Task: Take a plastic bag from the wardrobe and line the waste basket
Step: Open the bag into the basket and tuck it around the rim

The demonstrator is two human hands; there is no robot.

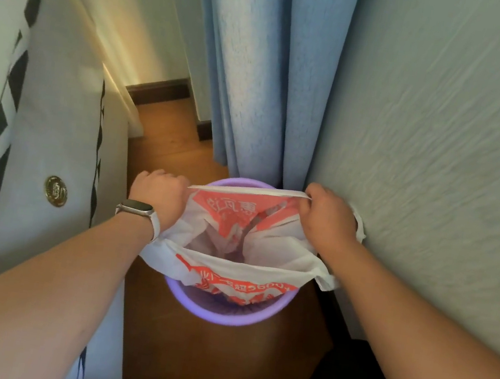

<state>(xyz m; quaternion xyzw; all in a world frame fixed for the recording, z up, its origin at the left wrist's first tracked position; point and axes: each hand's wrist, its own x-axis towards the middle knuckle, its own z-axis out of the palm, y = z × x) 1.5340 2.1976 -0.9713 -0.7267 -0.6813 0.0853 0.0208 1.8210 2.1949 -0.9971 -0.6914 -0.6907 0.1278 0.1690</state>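
Note:
A round purple waste basket (pixel 218 315) stands on the wooden floor between a bed and a wall. A white plastic bag with red print (pixel 235 235) sits inside it, its mouth spread wide. My left hand (pixel 159 196) grips the bag's left edge at the basket's far left rim. My right hand (pixel 324 219) grips the bag's far edge on the right, pulled taut into a straight band. The near edge of the bag hangs over the basket's front rim. The basket's far rim is mostly hidden by the bag and my hands.
A white bed with black triangle trim (pixel 40 143) fills the left side. A textured pale wall (pixel 440 152) is close on the right. Blue curtains (pixel 264 79) hang just behind the basket. The wooden floor (pixel 170 133) runs on behind.

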